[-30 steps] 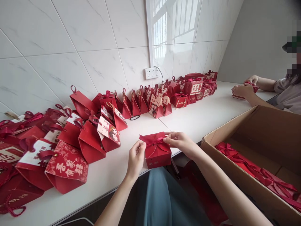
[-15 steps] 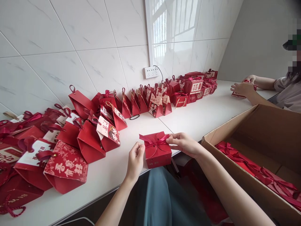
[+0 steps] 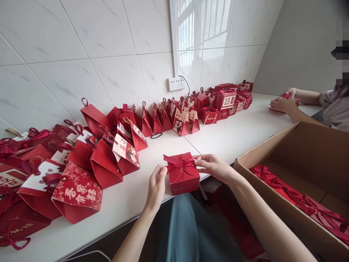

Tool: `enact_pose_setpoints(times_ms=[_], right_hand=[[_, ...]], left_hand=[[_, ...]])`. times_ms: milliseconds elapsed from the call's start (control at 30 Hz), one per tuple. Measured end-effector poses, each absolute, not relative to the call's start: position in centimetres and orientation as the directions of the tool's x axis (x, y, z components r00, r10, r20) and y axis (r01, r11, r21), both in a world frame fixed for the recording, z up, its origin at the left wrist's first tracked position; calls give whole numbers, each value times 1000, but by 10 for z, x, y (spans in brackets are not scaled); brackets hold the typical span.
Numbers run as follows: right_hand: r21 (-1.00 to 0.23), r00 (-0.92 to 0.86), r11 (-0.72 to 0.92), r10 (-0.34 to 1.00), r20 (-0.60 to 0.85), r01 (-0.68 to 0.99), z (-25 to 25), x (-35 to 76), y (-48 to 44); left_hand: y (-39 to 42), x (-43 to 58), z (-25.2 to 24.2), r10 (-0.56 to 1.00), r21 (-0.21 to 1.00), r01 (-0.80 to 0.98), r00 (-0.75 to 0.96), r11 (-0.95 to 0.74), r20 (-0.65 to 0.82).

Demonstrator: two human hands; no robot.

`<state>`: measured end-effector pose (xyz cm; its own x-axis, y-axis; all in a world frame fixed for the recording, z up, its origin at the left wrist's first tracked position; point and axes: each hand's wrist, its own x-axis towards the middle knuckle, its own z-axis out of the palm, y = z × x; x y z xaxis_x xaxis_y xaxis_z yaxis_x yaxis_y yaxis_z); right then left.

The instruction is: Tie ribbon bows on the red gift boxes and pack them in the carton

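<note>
A red gift box (image 3: 184,181) sits at the front edge of the white counter, its petal-shaped flaps folded together on top. Across the lid runs a red ribbon (image 3: 182,163), crossed or knotted near the middle. My left hand (image 3: 158,178) is at the box's left side, thumb and fingertips pinched on one ribbon end. From the right, my right hand (image 3: 214,166) has its thumb and fingers closed on the other end, close to the lid. Some of its fingers are behind the box's right side.
Red favour boxes (image 3: 79,193) crowd the counter (image 3: 152,163) at left and along the tiled wall. A cardboard carton (image 3: 240,163) at right holds ribboned boxes (image 3: 300,196). Beyond it, a co-worker's hands (image 3: 286,103) handle another red box. A black loop (image 3: 156,135) lies mid-counter.
Almost nothing differs. Both my hands keep hold of the ribbon ends, with only a slight shift. The co-worker's hands have moved a little around their box.
</note>
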<state>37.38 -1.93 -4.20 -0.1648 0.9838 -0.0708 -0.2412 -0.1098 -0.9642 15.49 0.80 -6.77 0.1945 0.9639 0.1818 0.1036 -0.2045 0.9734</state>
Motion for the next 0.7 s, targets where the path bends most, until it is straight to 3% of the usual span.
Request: enact_pose_setpoints(times_ms=[167,300,433,500,633,700], right_hand=[[-962,-82,18,996,42,-273,-59,376,-17],[-952,-15,37,999,44,-303,-67,373,-21],[-974,-55,18,998,31,-224,-59,372,-37],[-985,-41,21,999,28,-172,-54,371,-41],[-995,190,93,977,100,43,-55,363,-35],[-981,196,133,968,159,138,-58,356,-32]], left_hand=[[-2,151,-58,954,974,127,260,-188,150],[6,144,-56,952,974,173,293,-148,93],[30,123,-53,984,974,164,-56,-160,171],[36,116,-50,971,968,168,-119,-184,205],[31,119,-45,983,958,223,71,-180,168],[25,125,-45,979,950,245,120,-193,167]])
